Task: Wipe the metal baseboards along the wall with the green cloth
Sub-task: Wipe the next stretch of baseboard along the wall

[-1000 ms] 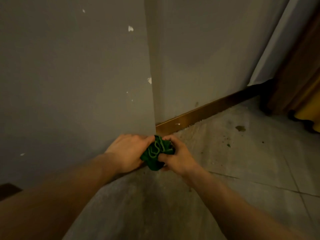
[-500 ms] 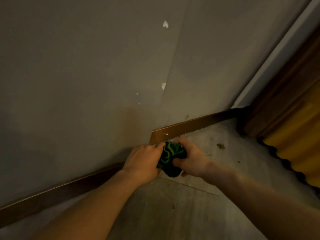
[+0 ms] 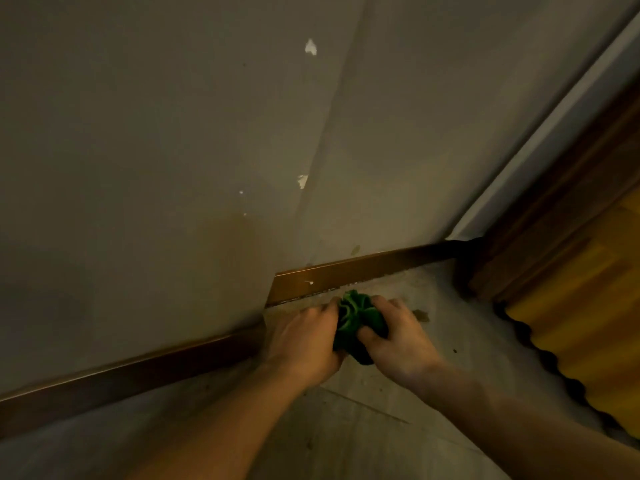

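Observation:
The green cloth [image 3: 356, 318] is bunched into a wad between both hands, low over the floor by the wall's outer corner. My left hand [image 3: 304, 341] grips its left side and my right hand [image 3: 398, 337] grips its right side. A bronze metal baseboard [image 3: 363, 271] runs along the wall just behind the cloth, apart from it. A second stretch of baseboard [image 3: 138, 372] runs left along the nearer wall, dark and in shadow.
The grey wall [image 3: 173, 150] has small chipped spots. A wooden door frame [image 3: 554, 202] and a yellow corrugated panel [image 3: 588, 306] stand at the right. The concrete floor [image 3: 363, 427] shows dirt specks and a stain near my right hand.
The view has swung left and tilted, showing the left baseboard. Both hands with the cloth have shifted right, slightly off the corner and away from the baseboard.

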Action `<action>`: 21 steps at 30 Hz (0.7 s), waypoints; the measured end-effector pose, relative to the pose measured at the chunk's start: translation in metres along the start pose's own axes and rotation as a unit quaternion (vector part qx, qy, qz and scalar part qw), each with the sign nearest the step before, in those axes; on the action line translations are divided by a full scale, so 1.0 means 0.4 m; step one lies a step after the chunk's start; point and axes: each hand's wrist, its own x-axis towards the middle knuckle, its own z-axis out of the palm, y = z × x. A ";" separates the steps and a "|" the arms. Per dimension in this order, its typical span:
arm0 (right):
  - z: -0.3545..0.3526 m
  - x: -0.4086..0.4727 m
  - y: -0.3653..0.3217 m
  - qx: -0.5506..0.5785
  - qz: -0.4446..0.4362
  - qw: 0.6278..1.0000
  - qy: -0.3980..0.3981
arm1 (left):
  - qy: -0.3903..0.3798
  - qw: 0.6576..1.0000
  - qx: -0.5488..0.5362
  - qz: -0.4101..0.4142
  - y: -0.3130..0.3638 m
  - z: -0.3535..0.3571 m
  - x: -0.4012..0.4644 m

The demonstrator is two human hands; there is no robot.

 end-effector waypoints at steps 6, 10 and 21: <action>0.105 0.084 0.073 0.025 -0.030 0.996 -0.083 | 0.008 0.998 0.008 -0.065 -0.063 0.100 -0.008; 0.155 0.143 0.119 0.051 -0.052 0.996 -0.059 | 0.031 0.995 -0.010 -0.098 -0.099 0.167 0.002; 0.168 0.308 0.259 -0.101 -0.179 0.978 -0.030 | -0.002 0.991 0.090 -0.100 -0.194 0.324 0.038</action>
